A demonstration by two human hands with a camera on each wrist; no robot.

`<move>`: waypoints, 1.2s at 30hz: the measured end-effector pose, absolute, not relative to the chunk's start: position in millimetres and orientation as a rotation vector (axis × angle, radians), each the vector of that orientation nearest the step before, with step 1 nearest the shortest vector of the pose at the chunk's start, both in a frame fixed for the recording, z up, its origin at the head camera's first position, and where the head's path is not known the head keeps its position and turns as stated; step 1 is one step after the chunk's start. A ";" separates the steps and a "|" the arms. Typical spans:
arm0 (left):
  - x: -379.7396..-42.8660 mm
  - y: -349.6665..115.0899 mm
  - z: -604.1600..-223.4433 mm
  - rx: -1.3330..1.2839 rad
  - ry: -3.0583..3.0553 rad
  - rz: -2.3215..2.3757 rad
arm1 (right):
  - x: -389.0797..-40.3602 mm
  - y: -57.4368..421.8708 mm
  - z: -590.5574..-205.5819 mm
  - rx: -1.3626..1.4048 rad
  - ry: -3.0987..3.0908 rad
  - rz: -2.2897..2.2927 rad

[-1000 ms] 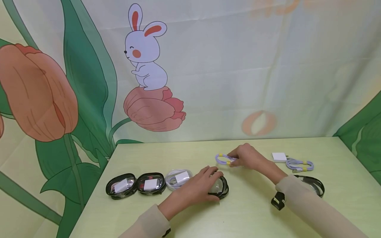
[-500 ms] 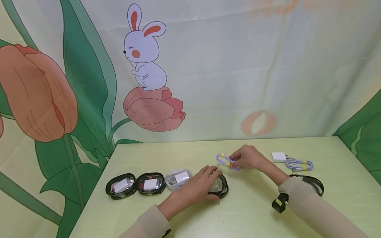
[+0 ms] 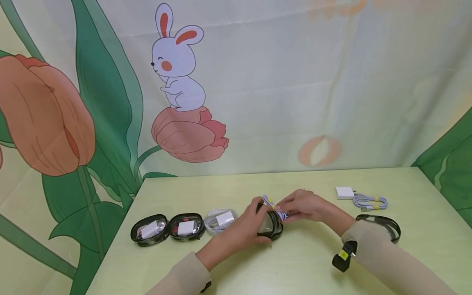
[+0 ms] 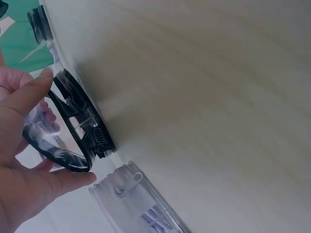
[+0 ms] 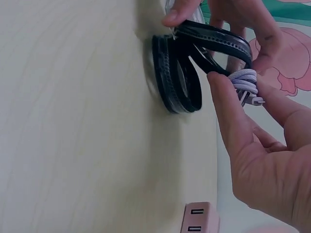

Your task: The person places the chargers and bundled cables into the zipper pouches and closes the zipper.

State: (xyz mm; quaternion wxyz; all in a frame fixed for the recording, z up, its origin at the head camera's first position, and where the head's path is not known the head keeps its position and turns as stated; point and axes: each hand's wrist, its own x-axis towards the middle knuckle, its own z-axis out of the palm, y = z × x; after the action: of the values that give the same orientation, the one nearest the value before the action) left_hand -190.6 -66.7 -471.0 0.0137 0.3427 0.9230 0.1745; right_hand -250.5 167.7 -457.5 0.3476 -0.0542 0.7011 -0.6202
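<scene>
In right grip [image 3: 304, 206]: lilac cable [image 5: 244, 79], partly hidden.

The head view is fairly bright and evenly lit, from a source out of frame. Faint, soft-edged shadows lie on the table [image 3: 280, 282] under both arms, and the cloth [image 3: 265, 102] greys along its folds at upper right. Small glints mark the plastic of the leftmost case [image 3: 143, 243]. Both wrist views are dimmer and greyer. In the left, glare streaks the clear lid of the held case [image 4: 99, 133], and the wood grain smears. In the right, a broad shadow darkens the tabletop; the cable [image 5: 244, 80] looks fairly sharp.
</scene>
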 end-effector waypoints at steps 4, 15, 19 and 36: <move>-190.9 -68.3 -471.7 1.064 2.884 0.594 | -248.1 164.1 -460.8 -0.133 1.794 -1.606; -196.6 -74.6 -470.0 1.050 2.917 0.605 | -239.1 140.1 -457.7 -0.472 2.369 -1.072; -198.0 -74.1 -472.3 1.108 2.869 0.655 | -238.8 126.3 -453.6 -0.565 2.617 -0.761; -196.4 -73.7 -470.7 1.130 2.839 0.714 | -228.5 109.4 -474.4 -0.802 3.025 -0.447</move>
State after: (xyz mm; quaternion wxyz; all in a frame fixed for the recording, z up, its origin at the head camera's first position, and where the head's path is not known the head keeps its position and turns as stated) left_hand -196.4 -73.7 -470.7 0.0021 0.3601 0.9047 0.2276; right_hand -228.5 109.4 -474.4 -0.0097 -0.2537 0.9568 -0.1415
